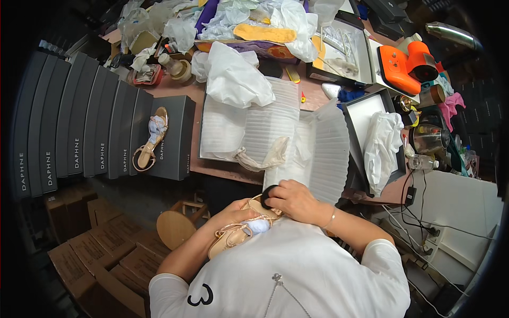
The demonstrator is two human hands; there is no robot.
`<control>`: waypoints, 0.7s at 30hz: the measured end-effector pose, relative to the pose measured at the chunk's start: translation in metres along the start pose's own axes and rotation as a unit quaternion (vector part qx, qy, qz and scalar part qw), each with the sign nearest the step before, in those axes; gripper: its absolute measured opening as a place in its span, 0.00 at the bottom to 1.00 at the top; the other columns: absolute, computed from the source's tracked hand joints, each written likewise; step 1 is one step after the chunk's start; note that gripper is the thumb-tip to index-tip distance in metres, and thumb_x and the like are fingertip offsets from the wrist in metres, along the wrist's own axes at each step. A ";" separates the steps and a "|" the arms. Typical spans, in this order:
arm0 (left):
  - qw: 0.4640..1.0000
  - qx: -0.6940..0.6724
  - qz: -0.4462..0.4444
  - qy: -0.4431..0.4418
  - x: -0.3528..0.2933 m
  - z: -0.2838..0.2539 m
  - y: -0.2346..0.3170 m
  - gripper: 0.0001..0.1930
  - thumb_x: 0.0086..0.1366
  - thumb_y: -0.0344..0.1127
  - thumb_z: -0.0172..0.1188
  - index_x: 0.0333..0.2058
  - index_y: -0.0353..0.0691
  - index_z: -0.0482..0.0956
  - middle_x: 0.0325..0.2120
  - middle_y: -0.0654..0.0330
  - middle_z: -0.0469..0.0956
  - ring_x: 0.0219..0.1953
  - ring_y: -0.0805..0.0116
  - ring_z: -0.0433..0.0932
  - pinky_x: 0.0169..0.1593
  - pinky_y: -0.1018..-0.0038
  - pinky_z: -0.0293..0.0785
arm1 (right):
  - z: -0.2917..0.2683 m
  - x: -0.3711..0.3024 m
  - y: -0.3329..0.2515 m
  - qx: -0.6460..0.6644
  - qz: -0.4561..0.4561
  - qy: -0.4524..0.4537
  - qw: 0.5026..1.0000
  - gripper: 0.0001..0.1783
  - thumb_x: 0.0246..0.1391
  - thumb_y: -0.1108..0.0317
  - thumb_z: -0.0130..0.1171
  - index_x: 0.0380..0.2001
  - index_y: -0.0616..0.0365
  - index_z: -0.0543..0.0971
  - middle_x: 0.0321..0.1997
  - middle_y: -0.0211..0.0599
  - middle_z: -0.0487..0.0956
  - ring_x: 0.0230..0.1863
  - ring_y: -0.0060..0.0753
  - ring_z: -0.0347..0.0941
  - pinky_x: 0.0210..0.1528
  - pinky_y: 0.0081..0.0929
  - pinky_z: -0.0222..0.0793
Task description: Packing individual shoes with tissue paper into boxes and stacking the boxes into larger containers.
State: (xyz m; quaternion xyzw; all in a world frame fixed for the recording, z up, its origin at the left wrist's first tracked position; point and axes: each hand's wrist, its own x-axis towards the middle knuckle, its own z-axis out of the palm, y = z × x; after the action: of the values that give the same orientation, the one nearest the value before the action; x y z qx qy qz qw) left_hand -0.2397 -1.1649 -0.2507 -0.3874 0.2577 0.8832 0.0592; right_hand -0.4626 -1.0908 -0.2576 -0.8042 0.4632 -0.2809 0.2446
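Note:
Close to my chest, my left hand (234,214) is closed around a strappy gold-toned sandal (218,247). A pale bluish wad of stuffing (258,227) sits under its straps. In my right hand (298,201) is a dark, soft-looking round pad (268,196), pressed against or just over the heel end of the insole. A similar sandal (157,130) lies on a dark grey shoebox (179,122) to the left, also stuffed. Ahead of my hands, an open box (225,124) holds white tissue paper (236,77) and ribbed wrapping sheets (323,148).
A row of grey shoeboxes (69,119) stands at the left. Cartons (98,249) and a round wooden stool (177,229) are below the table. On the right are an open box with white paper (383,148), an orange device (397,69), jars and cables. Bottles and plastic-wrapped items crowd the back.

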 end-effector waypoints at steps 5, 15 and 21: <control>1.000 -0.008 0.008 0.015 -0.001 0.002 0.004 0.22 0.59 0.31 0.55 0.51 0.29 0.67 0.43 0.56 0.75 0.41 0.74 0.76 0.46 0.79 0.73 | -0.004 -0.006 0.003 -0.001 0.013 0.000 1.000 0.09 0.43 0.68 0.55 0.32 0.52 0.77 0.34 0.28 0.73 0.36 0.31 0.67 0.37 0.28 0.65; 0.999 -0.031 0.005 0.038 -0.002 -0.004 0.004 0.22 0.59 0.30 0.56 0.51 0.29 0.67 0.43 0.55 0.76 0.42 0.71 0.78 0.47 0.77 0.74 | 0.005 0.001 0.007 -0.017 0.032 -0.003 0.999 0.12 0.41 0.70 0.59 0.34 0.53 0.78 0.35 0.30 0.74 0.36 0.35 0.69 0.38 0.29 0.67; 0.992 -0.096 0.037 0.071 -0.008 -0.001 0.006 0.22 0.60 0.32 0.55 0.52 0.30 0.67 0.44 0.54 0.76 0.42 0.70 0.78 0.47 0.76 0.75 | -0.003 0.041 0.040 0.056 0.139 0.201 0.968 0.13 0.46 0.76 0.62 0.38 0.59 0.78 0.37 0.37 0.76 0.39 0.41 0.72 0.39 0.33 0.70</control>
State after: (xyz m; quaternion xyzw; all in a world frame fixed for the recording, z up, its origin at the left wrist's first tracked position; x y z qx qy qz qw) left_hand -0.2354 -1.1702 -0.2431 -0.4427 0.1892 0.8760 -0.0299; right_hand -0.4720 -1.1456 -0.2720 -0.6442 0.5937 -0.4250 0.2278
